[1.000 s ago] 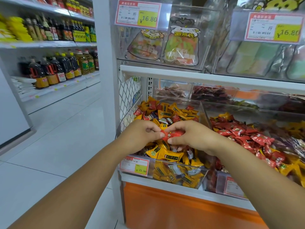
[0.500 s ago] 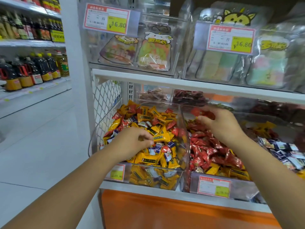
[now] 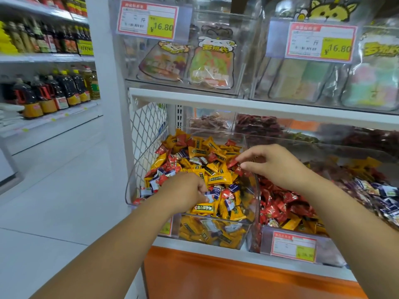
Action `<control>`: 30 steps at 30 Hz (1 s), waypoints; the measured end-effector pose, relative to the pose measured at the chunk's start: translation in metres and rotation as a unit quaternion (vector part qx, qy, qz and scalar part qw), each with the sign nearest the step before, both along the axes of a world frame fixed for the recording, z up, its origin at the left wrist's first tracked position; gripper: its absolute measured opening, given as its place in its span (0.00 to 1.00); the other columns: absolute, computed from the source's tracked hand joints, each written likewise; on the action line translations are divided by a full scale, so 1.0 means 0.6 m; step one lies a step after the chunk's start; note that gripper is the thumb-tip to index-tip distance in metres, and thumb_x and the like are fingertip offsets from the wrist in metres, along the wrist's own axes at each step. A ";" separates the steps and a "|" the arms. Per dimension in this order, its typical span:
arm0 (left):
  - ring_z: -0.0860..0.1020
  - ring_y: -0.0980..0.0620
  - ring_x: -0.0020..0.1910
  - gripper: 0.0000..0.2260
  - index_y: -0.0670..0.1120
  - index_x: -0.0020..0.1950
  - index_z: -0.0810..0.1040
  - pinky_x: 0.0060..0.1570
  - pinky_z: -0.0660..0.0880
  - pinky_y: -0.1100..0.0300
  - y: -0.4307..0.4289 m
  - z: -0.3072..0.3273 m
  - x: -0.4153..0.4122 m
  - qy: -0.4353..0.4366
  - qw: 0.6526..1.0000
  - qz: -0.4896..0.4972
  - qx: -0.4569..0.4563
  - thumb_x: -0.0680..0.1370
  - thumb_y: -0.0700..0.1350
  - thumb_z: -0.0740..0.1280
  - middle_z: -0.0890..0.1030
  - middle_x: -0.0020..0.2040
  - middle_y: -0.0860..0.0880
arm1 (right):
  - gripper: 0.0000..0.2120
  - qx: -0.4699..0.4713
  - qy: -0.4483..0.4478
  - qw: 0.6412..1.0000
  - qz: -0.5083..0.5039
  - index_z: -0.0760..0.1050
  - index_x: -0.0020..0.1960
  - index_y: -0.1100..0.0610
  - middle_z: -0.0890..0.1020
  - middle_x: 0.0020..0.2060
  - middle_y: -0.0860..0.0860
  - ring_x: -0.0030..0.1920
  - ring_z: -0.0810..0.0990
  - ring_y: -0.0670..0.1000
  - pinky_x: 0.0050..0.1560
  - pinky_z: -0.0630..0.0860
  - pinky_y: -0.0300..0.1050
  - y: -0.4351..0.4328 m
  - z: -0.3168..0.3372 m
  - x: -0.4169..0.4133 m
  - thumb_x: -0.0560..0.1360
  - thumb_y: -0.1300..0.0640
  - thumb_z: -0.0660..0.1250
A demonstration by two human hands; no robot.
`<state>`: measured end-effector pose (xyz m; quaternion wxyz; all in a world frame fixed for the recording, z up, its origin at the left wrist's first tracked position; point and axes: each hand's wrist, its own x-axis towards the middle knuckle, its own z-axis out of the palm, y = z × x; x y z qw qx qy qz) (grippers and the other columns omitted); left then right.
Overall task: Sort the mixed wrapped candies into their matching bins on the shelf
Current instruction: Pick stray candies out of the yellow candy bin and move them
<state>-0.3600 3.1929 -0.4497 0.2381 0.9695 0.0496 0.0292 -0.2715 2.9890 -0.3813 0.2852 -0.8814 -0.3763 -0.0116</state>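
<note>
Presently, two risks stand. In the left bin (image 3: 257,203) the yellow candies (image 3: 220,179) are heaped near the rim, so digging could push some over the front edge. The red candy (image 3: 233,163) appears held by its wrapper only and could drop into the mixed heap short of the right bin (image 3: 333,253). The left hand (image 3: 185,190) lies knuckles up, fingers curled into the heap, touching a blue-and-white candy (image 3: 211,194); whether it grips one cannot be told. The right hand (image 3: 274,165) pinches the red candy between thumb and forefinger.
</note>
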 end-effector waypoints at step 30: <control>0.83 0.56 0.36 0.08 0.45 0.42 0.68 0.50 0.79 0.42 0.076 0.016 -0.063 -0.177 0.935 0.097 -0.293 0.79 0.42 0.65 0.75 0.29 0.54 | 0.13 -0.163 -0.040 0.986 -0.017 0.76 0.61 0.53 0.80 0.55 0.51 0.53 0.78 0.51 0.52 0.72 0.44 0.155 -0.008 -0.004 0.78 0.51 0.66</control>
